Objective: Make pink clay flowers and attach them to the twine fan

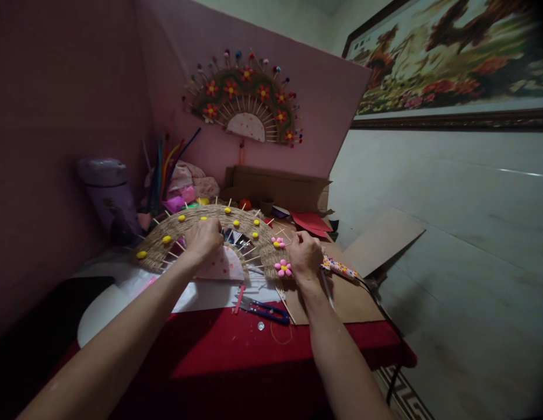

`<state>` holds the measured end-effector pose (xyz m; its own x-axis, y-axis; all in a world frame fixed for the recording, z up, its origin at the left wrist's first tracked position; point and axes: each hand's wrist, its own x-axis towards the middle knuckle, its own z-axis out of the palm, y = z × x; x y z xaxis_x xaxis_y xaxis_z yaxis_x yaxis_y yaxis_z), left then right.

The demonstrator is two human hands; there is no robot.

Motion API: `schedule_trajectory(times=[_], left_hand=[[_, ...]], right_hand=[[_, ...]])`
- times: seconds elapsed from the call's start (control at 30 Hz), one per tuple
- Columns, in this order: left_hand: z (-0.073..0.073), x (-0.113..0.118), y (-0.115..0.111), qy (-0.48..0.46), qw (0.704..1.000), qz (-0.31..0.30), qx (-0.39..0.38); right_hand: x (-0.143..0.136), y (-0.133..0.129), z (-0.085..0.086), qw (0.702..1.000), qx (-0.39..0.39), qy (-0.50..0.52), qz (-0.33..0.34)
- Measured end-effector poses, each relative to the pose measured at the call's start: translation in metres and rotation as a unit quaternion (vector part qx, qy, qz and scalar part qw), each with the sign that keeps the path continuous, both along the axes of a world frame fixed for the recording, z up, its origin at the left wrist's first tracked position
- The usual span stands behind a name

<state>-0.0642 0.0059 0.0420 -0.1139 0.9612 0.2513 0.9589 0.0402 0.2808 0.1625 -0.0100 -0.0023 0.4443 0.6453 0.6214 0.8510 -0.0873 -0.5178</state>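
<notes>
A half-round fan (219,213) of wound twine on thin wooden sticks stands tilted before me. Yellow oval pieces dot its band, and its white centre (225,263) has reddish spots. My left hand (205,238) is closed on the band, left of its middle. At the right end sit a full pink flower (283,268) and a partly formed pink flower (277,242). Beside them my right hand (305,254) is closed in a pinch; what its fingertips hold is too small to make out. Just right of that hand is a patterned glue gun (340,268), with its cord trailing right.
Blue-handled snips (266,310) and a clear round gem (261,326) lie at the front. Cardboard (358,306) covers the right side of the red tablecloth (201,344). A purple bottle (109,198) stands back left, near pipe cleaners (168,166). A finished fan (247,96) hangs behind.
</notes>
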Motion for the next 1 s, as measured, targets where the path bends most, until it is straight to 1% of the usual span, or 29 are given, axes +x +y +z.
schedule_trajectory(times=[0.17, 0.3, 0.4, 0.57, 0.7, 0.77, 0.8, 0.87, 0.9, 0.97, 1.0], left_hand=[[-0.003, 0.001, 0.004, 0.016, 1.000, -0.010, -0.003], [-0.007, 0.003, -0.003, 0.069, 0.997, -0.015, 0.026], [-0.010, 0.003, -0.008, 0.100, 0.994, -0.001, 0.036], [-0.014, 0.003, -0.013, 0.109, 0.993, -0.002, 0.044], [-0.012, 0.007, -0.018, 0.084, 0.991, 0.002, 0.106], [-0.009, 0.012, -0.020, 0.033, 0.990, -0.005, 0.139], [-0.008, 0.015, -0.021, -0.007, 0.989, -0.016, 0.146], [-0.006, 0.022, -0.019, -0.123, 0.980, -0.060, 0.142], [-0.006, 0.027, -0.018, -0.198, 0.967, -0.092, 0.131], [-0.005, 0.036, -0.013, -0.345, 0.920, -0.153, 0.106], [-0.005, 0.041, -0.011, -0.401, 0.895, -0.172, 0.094]], right_hand=[[0.002, 0.000, 0.001, 1.000, 0.002, 0.001, -0.022], [0.001, -0.002, 0.002, 1.000, -0.005, -0.011, -0.022], [0.000, -0.005, 0.003, 0.999, -0.018, -0.036, -0.015], [-0.001, -0.007, 0.003, 0.994, -0.045, -0.096, -0.018], [0.001, -0.005, 0.002, 0.994, -0.034, -0.097, -0.023], [0.002, -0.005, 0.002, 0.996, -0.006, -0.084, -0.026], [0.002, -0.004, 0.002, 0.997, 0.012, -0.072, -0.025], [0.002, -0.004, 0.004, 0.998, 0.051, -0.035, -0.010], [0.002, -0.003, 0.005, 0.998, 0.068, -0.013, 0.002], [0.001, -0.003, 0.005, 0.995, 0.096, 0.026, 0.032], [0.001, -0.003, 0.005, 0.992, 0.109, 0.039, 0.046]])
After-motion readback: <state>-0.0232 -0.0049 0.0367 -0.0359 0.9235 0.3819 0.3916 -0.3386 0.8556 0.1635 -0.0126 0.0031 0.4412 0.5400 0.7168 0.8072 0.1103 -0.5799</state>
